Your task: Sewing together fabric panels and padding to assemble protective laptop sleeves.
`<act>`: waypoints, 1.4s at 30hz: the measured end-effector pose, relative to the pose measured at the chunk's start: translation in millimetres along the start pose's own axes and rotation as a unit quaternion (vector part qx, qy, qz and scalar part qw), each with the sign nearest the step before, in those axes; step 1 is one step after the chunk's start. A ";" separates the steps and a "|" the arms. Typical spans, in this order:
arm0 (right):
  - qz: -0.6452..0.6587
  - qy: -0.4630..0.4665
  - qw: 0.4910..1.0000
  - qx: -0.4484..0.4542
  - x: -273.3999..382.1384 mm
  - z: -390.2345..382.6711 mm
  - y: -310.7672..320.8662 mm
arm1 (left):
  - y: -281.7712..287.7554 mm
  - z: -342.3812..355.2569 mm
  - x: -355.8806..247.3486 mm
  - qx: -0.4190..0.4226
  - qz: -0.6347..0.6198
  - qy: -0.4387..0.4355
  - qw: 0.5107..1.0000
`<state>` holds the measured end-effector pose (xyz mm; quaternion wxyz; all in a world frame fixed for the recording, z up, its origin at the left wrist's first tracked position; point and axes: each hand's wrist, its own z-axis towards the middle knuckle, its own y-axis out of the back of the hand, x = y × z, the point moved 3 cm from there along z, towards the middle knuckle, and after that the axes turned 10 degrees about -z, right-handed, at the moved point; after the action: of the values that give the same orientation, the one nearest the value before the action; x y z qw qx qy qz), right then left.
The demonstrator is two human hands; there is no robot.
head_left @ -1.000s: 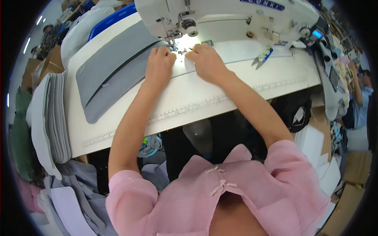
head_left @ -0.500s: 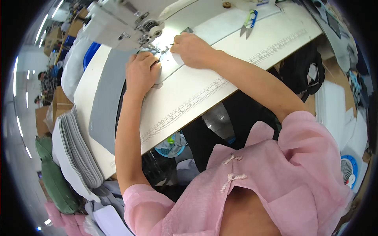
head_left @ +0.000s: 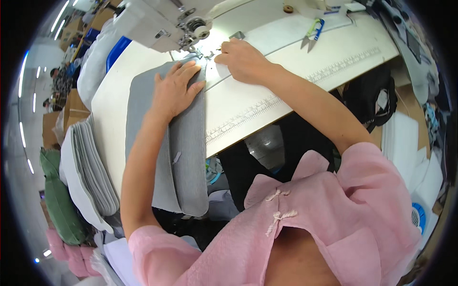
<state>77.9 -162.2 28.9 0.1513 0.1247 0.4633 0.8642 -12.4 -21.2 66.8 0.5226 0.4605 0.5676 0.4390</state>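
A grey fabric piece (head_left: 188, 143), folded or doubled lengthwise, runs from the sewing machine's (head_left: 164, 26) needle area down over the table's front edge. My left hand (head_left: 176, 88) lies on it, palm down, with fingers spread and thumb pointing right. Just right of the lit presser foot (head_left: 208, 55) is my right hand (head_left: 243, 59), its fingers curled and pinched together close to the table. Whatever may be between those fingertips is too small to make out. A pale tag (head_left: 177, 157) shows on the fabric.
Thread snips (head_left: 313, 35) with a green and blue handle lie at the back right, beyond the printed ruler (head_left: 334, 66) on the white table (head_left: 267, 102). A small spool (head_left: 287, 9) is farther back. Stacked grey and white pieces (head_left: 90, 167) stand at the left.
The grey fabric has swung right and now lies under my left hand, past the front edge. My left hand's fingers have spread flat. My right hand stays pinched by the presser foot.
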 end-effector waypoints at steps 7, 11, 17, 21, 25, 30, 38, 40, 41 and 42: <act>0.012 0.032 0.999 -0.010 8.5 4.2 -1.6 | -15.4 -7.1 -5.7 -0.114 -0.043 0.033 0.992; -0.019 0.038 0.999 0.028 8.9 4.7 4.0 | -17.2 -6.2 -11.0 -0.131 -0.038 0.036 0.990; -0.017 0.028 0.997 0.071 5.2 13.0 2.6 | -18.4 18.1 -6.4 -0.183 -0.049 0.035 0.981; -0.007 0.026 0.997 0.075 10.3 12.3 3.7 | -24.5 29.7 8.4 -0.191 -0.058 0.054 0.978; 0.010 0.053 0.998 -0.011 12.8 11.6 -0.1 | -19.7 22.3 23.8 -0.226 -0.147 0.055 0.961; 0.037 0.081 0.995 -0.037 -1.3 3.8 9.1 | -3.5 -89.6 -73.3 -0.141 -0.061 0.048 0.987; 0.029 0.072 0.996 -0.041 6.0 5.2 7.0 | -69.3 -198.9 -102.8 -0.185 0.034 0.059 0.980; 0.027 0.066 0.997 -0.039 1.8 4.3 6.5 | -63.4 -199.4 -104.9 -0.141 -0.057 0.106 0.983; 0.026 0.064 0.997 -0.037 1.1 4.4 5.7 | -57.7 -196.7 -111.5 -0.138 -0.052 0.095 0.984; 0.028 0.059 0.997 -0.040 0.6 5.3 5.0 | -54.4 -194.4 -117.1 -0.134 -0.047 0.084 0.986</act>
<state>78.5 -160.5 36.0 0.1043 0.0802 0.4333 0.8916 -206.3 -149.8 48.9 0.5502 0.3199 0.5666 0.5233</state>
